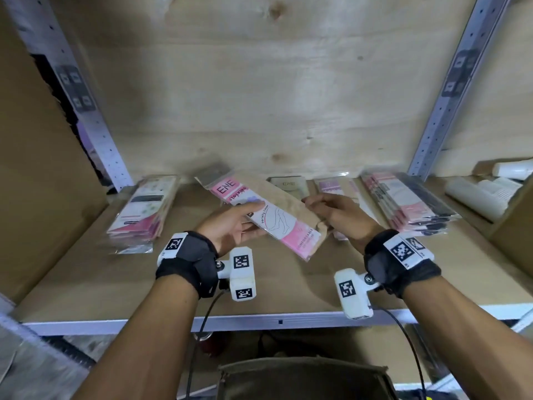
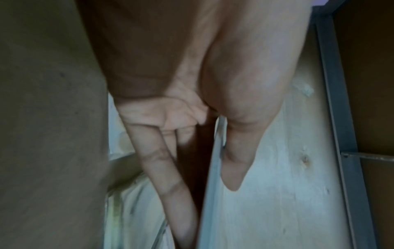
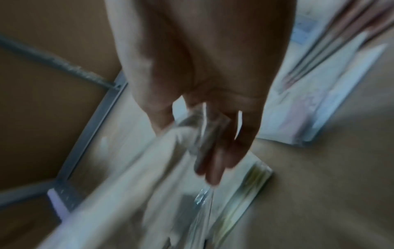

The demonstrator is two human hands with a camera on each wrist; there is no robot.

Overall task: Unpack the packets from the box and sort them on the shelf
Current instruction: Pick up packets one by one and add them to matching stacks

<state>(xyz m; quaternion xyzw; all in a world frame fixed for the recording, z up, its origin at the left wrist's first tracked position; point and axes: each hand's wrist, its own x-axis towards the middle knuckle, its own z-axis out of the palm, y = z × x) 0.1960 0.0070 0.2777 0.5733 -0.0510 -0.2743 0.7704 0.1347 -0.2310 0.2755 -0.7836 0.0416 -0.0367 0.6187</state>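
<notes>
Over the wooden shelf [image 1: 274, 287] I hold one flat stocking packet [image 1: 277, 223], pink and white with a beige stocking inside. My left hand [image 1: 251, 217] grips its left side, thumb on top and fingers beneath. The left wrist view shows the packet [image 2: 206, 224] edge-on between the thumb and fingers of my left hand [image 2: 204, 193]. My right hand [image 1: 314, 206] meets the packet's far right edge. In the blurred right wrist view, the right hand [image 3: 192, 143] seems to pinch the clear wrap of the packet [image 3: 136, 185].
A stack of packets [image 1: 144, 209] lies at the shelf's left and a taller pink stack [image 1: 403, 203] at its right. Loose packets [image 1: 288, 184] lie along the back. A cardboard box [image 1: 507, 226] with white items stands at far right. Cardboard [image 1: 37, 168] walls the left.
</notes>
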